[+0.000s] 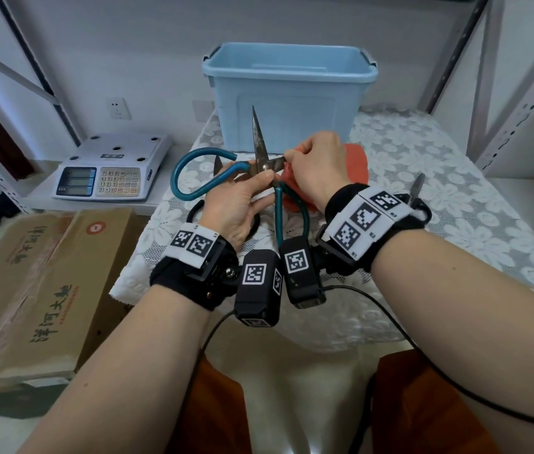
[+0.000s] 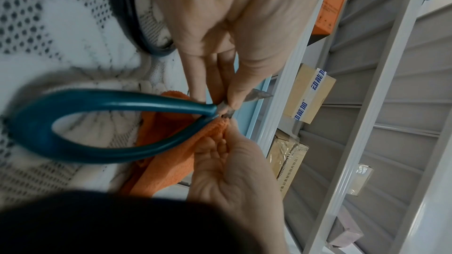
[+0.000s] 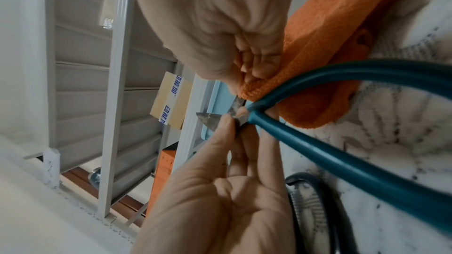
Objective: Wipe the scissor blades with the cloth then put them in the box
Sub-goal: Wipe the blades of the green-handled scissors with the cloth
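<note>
A left hand (image 1: 237, 204) pinches the scissors (image 1: 260, 158) at the pivot, blades spread, one pointing up toward the box (image 1: 288, 93). The right hand (image 1: 318, 165) grips the other blade, apparently through the cloth (image 1: 355, 158), fingers curled.

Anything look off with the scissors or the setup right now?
The blades of the teal-handled scissors look rusty and stained, splayed wide open. The left hand pinches them at the pivot while the right hand presses the orange cloth on one blade. Nothing is spilled; the blue box stands upright.
</note>
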